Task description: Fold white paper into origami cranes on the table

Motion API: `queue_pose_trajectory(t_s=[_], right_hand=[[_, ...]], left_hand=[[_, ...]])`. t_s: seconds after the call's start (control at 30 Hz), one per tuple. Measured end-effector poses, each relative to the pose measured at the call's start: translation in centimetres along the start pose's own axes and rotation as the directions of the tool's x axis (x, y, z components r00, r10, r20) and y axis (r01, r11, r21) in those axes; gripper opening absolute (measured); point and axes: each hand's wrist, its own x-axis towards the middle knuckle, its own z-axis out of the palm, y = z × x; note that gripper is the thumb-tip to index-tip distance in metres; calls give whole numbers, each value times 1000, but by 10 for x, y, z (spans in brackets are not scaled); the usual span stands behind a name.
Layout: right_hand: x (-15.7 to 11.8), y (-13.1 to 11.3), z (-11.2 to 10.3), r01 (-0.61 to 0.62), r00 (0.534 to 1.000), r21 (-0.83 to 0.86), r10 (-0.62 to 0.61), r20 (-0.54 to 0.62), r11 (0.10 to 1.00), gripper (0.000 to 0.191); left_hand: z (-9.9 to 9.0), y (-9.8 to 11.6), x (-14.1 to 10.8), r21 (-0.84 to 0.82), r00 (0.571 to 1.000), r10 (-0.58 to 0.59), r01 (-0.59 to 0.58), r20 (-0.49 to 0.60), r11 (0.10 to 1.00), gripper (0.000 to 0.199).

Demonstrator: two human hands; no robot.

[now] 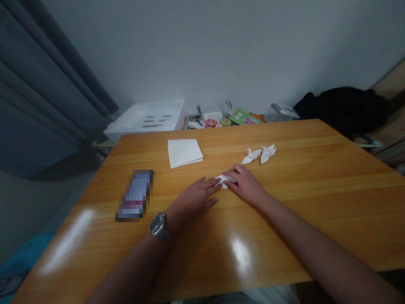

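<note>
A small folded piece of white paper (225,181) lies on the wooden table between my hands, its edges partly covered by fingers. My left hand (198,195) rests low over the table with its fingers stretched out, the fingertips touching the paper's left side. From the right, my right hand (245,181) grips the paper between thumb and fingers. Just beyond it stand two folded white paper cranes, a left one (252,156) and a right one (268,153), close together. A silver watch (159,226) is on my left wrist.
A stack of lined paper sheets (184,153) lies farther back on the table (284,236). At the left is a phone (135,196) with a blurred screen. Behind the table's far edge are a white plastic tray (129,118), a green booklet (244,117) and a black cloth heap (344,107).
</note>
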Motion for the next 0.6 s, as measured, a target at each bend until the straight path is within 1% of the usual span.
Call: queue_pose_trajectory(t_s=[0.1, 0.33, 0.47, 0.6], right_hand=[[0, 1, 0, -7, 1000, -11, 7, 14, 1000, 27], [-1, 2, -2, -11, 999, 27, 10, 34, 1000, 30], [-2, 2, -6, 28, 998, 71, -31, 49, 997, 28], [-4, 3, -7, 46, 998, 68, -49, 42, 997, 28]], left_hand=[[-1, 1, -2, -12, 1000, -14, 14, 13, 1000, 51], [-7, 5, 0, -17, 999, -39, 39, -8, 999, 50], [-7, 5, 0, -6, 999, -34, 34, -15, 999, 47], [-5, 3, -1, 22, 999, -37, 38, -17, 999, 49]])
